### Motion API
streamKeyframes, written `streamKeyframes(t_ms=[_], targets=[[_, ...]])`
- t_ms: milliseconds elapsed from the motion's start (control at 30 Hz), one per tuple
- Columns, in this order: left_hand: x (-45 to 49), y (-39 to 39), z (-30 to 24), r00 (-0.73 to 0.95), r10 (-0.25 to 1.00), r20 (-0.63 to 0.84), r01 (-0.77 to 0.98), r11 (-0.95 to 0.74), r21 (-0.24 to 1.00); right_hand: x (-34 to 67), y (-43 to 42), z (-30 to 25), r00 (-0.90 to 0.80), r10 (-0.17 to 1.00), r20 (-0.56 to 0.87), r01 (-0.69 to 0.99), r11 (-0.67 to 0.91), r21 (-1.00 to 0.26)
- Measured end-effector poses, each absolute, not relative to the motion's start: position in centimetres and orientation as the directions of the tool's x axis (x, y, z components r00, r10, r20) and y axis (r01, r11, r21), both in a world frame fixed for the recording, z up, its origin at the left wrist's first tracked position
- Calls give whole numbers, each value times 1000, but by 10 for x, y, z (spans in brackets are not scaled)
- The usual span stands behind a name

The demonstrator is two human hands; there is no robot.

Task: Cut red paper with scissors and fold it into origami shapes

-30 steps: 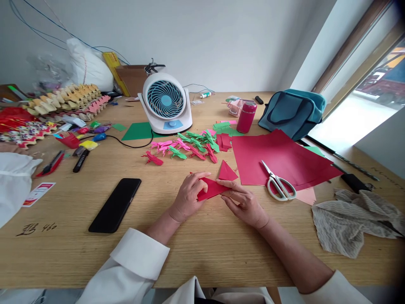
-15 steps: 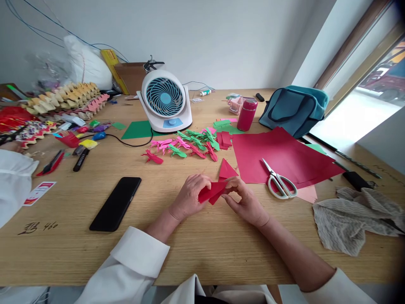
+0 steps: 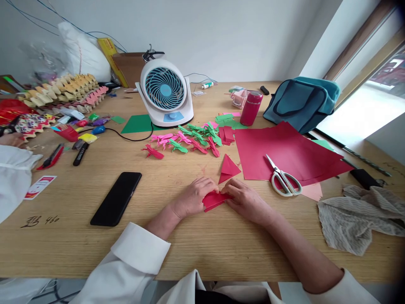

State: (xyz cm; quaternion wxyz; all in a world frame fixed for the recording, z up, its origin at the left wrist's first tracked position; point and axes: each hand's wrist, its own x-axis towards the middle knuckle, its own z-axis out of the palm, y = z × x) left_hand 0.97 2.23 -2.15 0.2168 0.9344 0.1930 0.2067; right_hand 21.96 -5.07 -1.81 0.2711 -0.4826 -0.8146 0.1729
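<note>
Both hands meet at the middle of the wooden table (image 3: 202,249) over a small folded piece of red paper (image 3: 212,201). My left hand (image 3: 193,197) curls its fingers on the paper's left end. My right hand (image 3: 247,200) pinches and presses its right end flat on the table. A red paper triangle (image 3: 228,168) lies just behind the hands. Several folded paper figures (image 3: 186,143) in pink, green and red lie further back.
A black phone (image 3: 116,197) lies to the left, scissors (image 3: 283,179) on large red sheets (image 3: 284,152) to the right. A desk fan (image 3: 164,95), red bottle (image 3: 251,108), teal bag (image 3: 300,101) and crumpled cloth (image 3: 360,215) stand around. Another person's white sleeve (image 3: 12,177) is at far left.
The hands lifted the red paper and folded it smaller, then brought it down nearer to me and pressed it flat. The view tilted slightly.
</note>
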Motion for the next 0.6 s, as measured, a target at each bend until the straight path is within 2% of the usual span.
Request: streamKeyframes(t_ms=[400, 600], targets=[[4, 7, -10, 854, 474, 216, 392, -857, 333, 218, -58, -21, -441, 857, 267, 693, 514, -505], [4, 0, -10, 849, 510, 140, 444, -831, 334, 219, -57, -21, -440, 869, 227, 696, 490, -525]])
